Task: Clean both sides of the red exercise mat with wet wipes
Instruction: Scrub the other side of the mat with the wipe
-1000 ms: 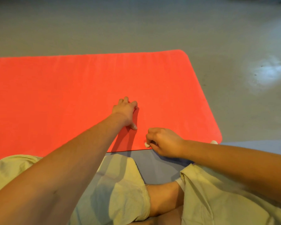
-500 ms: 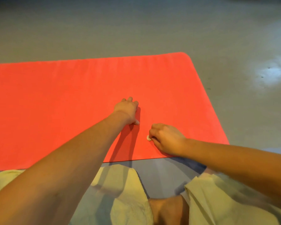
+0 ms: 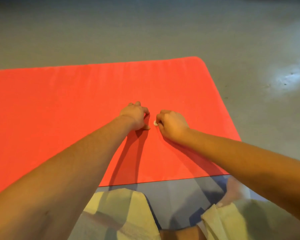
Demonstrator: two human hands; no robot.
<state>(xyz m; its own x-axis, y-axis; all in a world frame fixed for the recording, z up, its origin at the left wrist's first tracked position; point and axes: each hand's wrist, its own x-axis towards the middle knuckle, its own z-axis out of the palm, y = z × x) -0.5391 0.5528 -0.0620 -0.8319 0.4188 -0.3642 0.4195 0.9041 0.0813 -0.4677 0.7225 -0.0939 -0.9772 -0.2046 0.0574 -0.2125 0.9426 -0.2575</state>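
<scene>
The red exercise mat (image 3: pixel 59 110) lies flat on the floor and runs off the left edge of the view. Its right end with rounded corners is in view. My left hand (image 3: pixel 135 116) rests on the mat near its middle, fingertips and thumb pressing down, fingers bent. Just to its right my right hand (image 3: pixel 171 124) is curled round a small balled white wet wipe (image 3: pixel 155 122), of which only a bit shows at the fingers. The wipe touches the mat.
Grey floor (image 3: pixel 163 28) surrounds the mat on the far side and on the right, with a bright glare patch (image 3: pixel 291 77) at the right. My legs in pale yellow shorts (image 3: pixel 121 210) are folded just in front of the mat's near edge.
My right hand with the wipe has moved away from the mat's near edge toward its middle, close beside my left hand. The view has shifted forward over the mat.
</scene>
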